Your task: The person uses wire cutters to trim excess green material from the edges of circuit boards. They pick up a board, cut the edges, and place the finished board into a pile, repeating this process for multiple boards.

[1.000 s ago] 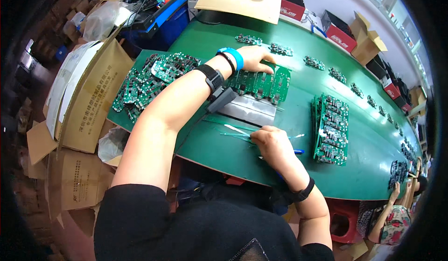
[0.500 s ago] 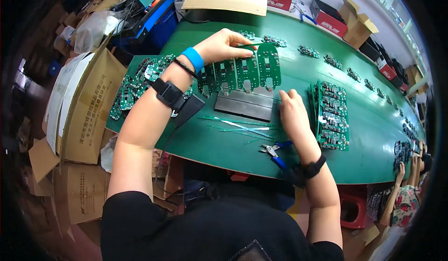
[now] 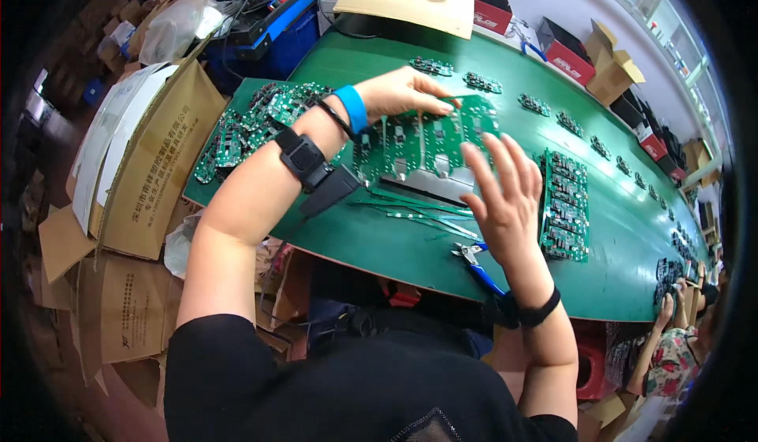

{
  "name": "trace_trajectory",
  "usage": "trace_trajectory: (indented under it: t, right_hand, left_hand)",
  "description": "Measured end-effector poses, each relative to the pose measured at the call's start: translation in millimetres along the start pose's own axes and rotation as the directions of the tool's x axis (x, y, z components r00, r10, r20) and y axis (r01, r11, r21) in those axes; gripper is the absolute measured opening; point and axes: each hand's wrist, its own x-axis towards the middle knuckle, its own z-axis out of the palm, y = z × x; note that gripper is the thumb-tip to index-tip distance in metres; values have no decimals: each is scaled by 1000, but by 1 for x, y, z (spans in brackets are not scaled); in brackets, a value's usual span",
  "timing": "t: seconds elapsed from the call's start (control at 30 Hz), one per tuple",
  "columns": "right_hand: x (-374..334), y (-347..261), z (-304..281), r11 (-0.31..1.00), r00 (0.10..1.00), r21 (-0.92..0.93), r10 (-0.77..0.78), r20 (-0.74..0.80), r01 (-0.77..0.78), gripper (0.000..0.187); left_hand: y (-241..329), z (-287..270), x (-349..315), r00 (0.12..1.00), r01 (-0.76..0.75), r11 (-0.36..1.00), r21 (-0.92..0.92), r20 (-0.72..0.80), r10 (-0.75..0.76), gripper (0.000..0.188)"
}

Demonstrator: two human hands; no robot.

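The right hand [image 3: 509, 205] has spread its fingers since the earlier frame, now beside the panel [image 3: 442, 135]; whether they touch it I cannot tell. The left hand [image 3: 414, 94] is clamped on the panel's far edge, above the block [image 3: 430, 188]. On the worktop [image 3: 367, 260], strips [image 3: 442, 223] lie left of the right hand, pliers [image 3: 478, 270] by its wrist.

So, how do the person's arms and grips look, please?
Black short sleeves. Left arm: bright blue wristband, thin black bracelet, then a black strap with a dark box. Right wrist: black band with a dark device. The left grip and right grip wear no gloves.
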Motion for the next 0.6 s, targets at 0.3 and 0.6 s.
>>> trace_trajectory:
  t: [0.3,0.6]
  right_hand:
    - [21,34,44,885,961,376,268,74,-276,14]
    - [32,35,67,758,859,407,417,297,-509,21]
  left_hand:
    - [46,-4,-23,980,160,948,273,73,-186,52]
    - [-1,2,-27,997,-74,849,524,51,56,37]
